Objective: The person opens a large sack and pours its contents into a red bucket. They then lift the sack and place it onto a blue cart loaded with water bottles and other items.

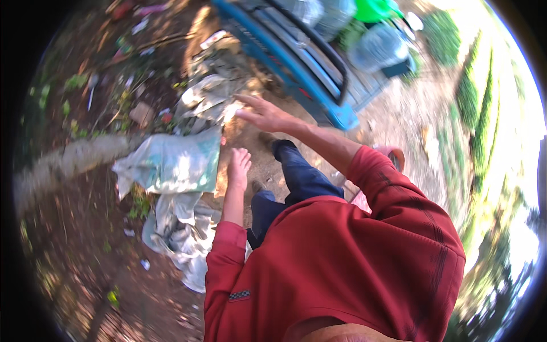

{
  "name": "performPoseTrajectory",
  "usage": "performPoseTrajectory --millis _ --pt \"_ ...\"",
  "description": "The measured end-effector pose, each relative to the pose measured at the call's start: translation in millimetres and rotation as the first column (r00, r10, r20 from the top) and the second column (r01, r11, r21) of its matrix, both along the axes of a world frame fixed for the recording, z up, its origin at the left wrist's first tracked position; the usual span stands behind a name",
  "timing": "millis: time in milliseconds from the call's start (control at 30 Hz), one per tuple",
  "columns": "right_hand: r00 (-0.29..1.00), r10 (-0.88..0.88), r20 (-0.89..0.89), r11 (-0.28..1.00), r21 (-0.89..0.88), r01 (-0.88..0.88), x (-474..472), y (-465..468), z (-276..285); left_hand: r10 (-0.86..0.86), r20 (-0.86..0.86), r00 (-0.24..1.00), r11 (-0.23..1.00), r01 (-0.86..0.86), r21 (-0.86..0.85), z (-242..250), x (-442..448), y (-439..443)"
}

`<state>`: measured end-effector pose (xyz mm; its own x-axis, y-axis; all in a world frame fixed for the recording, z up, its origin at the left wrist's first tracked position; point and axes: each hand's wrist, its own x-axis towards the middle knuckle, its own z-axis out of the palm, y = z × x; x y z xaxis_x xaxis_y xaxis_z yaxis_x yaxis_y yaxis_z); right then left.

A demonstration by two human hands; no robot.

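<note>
My left hand (239, 166) is empty, fingers a little apart, just beside the right edge of a filled woven plastic sack (183, 160); I cannot tell whether it touches the sack. Farther forward, my right hand (260, 114) reaches out with spread fingers and nothing in it. Its fingertips are near a heap of crumpled pale sacks (207, 96), with no clear contact. More crumpled whitish sacks (183, 235) lie on the near side of the filled one. What the filled sack holds is hidden.
A blue metal vehicle bed (295, 81) with a black rail stands ahead, carrying large clear plastic bottles (378, 47) and a bright green item (372, 9). A tree trunk (81, 158) leans in from the left. Litter and twigs cover the soil. Crop rows (474, 102) are blurred at right.
</note>
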<state>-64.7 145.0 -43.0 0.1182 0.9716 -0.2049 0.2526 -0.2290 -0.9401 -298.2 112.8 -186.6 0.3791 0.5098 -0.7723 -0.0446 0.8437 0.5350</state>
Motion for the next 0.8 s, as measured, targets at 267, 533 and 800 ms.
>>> performPoseTrajectory --millis 267,533,800 --pt "0.892 -0.229 0.39 0.806 0.59 -0.051 -73.6 -166.5 37.0 0.015 0.661 0.75 0.975 0.137 -0.177 133.1 54.2 -37.3" --pt "0.596 -0.575 0.56 0.215 -0.6 0.771 53.3 -537.6 -175.5 -0.551 0.259 0.794 0.834 0.507 0.219 151.9 84.3 -125.3" --pt "-0.236 -0.939 0.249 -0.341 -0.744 0.574 -13.0 -799.2 -212.0 -0.805 -0.177 0.566 0.577 0.817 -0.011 83.6 142.4 -211.8"
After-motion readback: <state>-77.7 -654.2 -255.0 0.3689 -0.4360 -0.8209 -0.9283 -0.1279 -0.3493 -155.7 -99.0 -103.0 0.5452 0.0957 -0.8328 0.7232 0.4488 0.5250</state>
